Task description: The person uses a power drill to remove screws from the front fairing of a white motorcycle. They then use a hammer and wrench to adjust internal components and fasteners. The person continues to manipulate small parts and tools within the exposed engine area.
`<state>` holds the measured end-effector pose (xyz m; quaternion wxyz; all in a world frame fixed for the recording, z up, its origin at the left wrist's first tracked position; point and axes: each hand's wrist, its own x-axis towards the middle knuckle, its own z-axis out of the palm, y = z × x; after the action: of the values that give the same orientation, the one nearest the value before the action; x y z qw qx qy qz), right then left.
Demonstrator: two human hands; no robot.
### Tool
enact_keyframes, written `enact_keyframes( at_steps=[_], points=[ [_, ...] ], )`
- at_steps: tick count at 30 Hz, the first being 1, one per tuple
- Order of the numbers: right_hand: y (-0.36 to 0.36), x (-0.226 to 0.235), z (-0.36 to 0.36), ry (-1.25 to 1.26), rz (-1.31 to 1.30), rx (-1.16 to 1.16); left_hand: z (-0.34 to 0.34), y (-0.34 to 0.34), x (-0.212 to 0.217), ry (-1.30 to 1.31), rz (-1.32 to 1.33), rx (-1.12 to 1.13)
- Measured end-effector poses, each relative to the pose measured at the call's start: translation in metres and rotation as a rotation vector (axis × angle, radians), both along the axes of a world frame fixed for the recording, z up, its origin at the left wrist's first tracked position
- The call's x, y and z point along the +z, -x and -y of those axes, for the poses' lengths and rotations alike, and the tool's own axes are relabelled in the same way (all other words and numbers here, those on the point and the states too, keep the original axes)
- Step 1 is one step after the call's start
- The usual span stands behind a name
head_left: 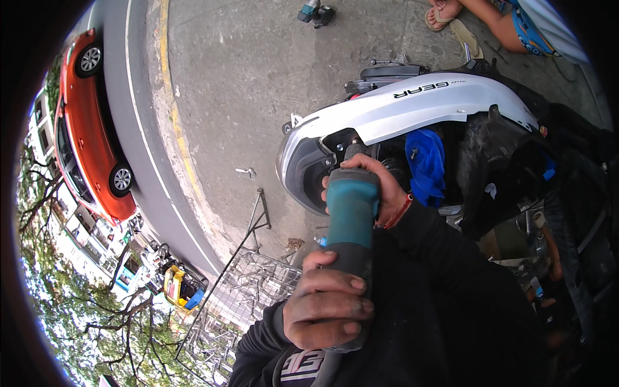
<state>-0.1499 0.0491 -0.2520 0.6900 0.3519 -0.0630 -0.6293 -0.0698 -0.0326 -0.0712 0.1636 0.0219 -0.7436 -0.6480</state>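
Observation:
Both hands are on a teal and black impact wrench (351,219), its nose directed into an opening in a scooter (380,113) with a white side panel. My right hand (380,184), a red band at its wrist, wraps the front of the tool just behind the nose. Lower down, my left hand (329,303) curls over the black rear part. A bolt shows beside the nose, but whatever the tip meets is hard to make out. To the right of the tool, a blue cloth (425,164) with a small metal piece on it lies in the scooter's body.
On the pavement sits another teal and black power tool (316,13). A person's foot in a flip-flop (442,18) is at the upper right. At left, an orange car (90,129) stands by the road. A metal rack (251,284) is at lower left; a small metal part (245,172) lies nearby.

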Motion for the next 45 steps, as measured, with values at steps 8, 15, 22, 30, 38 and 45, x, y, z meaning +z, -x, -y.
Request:
enact_keyframes(
  at_steps=[8, 15, 22, 30, 38, 45],
  points=[
    [0.000, 0.003, 0.000, -0.012, -0.011, 0.009, 0.004, -0.003, 0.001, -0.019, -0.001, -0.034],
    [0.002, 0.004, 0.002, -0.043, -0.033, 0.072, 0.001, -0.008, 0.000, 0.014, 0.002, 0.012],
    [-0.002, -0.002, 0.002, -0.051, -0.042, 0.079, -0.003, -0.012, -0.002, 0.020, -0.006, 0.049],
    [-0.004, -0.003, 0.001, -0.047, -0.021, 0.045, -0.001, -0.015, -0.001, -0.016, 0.023, 0.020],
    [-0.010, -0.009, 0.002, -0.059, 0.009, 0.064, 0.000, -0.015, 0.000, -0.021, 0.041, 0.003],
    [-0.012, -0.008, 0.001, -0.040, 0.025, 0.031, -0.006, -0.014, 0.003, 0.021, 0.054, 0.023]
  ],
)
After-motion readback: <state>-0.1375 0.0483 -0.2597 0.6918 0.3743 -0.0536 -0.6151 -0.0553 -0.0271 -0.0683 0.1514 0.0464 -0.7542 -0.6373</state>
